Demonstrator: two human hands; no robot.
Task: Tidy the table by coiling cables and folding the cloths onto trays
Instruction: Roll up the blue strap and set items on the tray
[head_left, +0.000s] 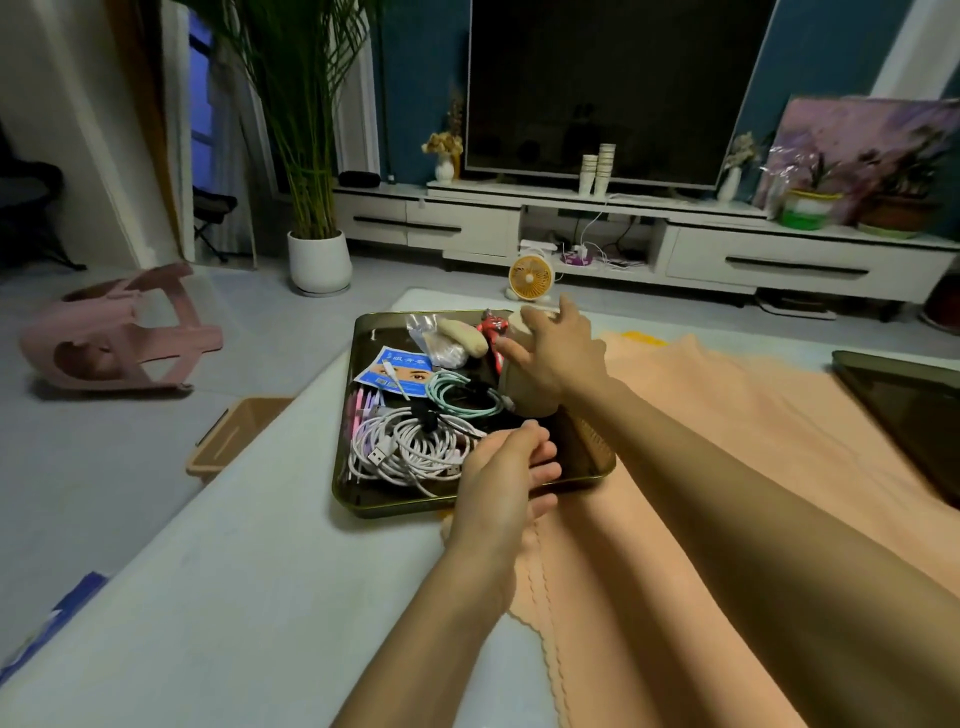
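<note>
A dark tray (363, 499) sits on the white table (234, 582). It holds coiled white cables (410, 447), a coiled teal cable (457, 395), a blue packet (395, 371), a red item (493, 332) and a plastic bag (431, 338). My right hand (558, 353) rests with spread fingers on a beige folded thing (524, 395) at the tray's right side. My left hand (498, 478) hovers over the tray's front right corner beside the white cables, fingers loosely curled, nothing seen in it. A peach cloth (727, 467) lies spread on the table to the right.
A second dark tray (914, 410) lies at the table's right edge. On the floor to the left stand a brown bin (234, 436) and a tipped pink stool (119, 338). Beyond the table are a small yellow fan (530, 278), a potted plant and a TV cabinet.
</note>
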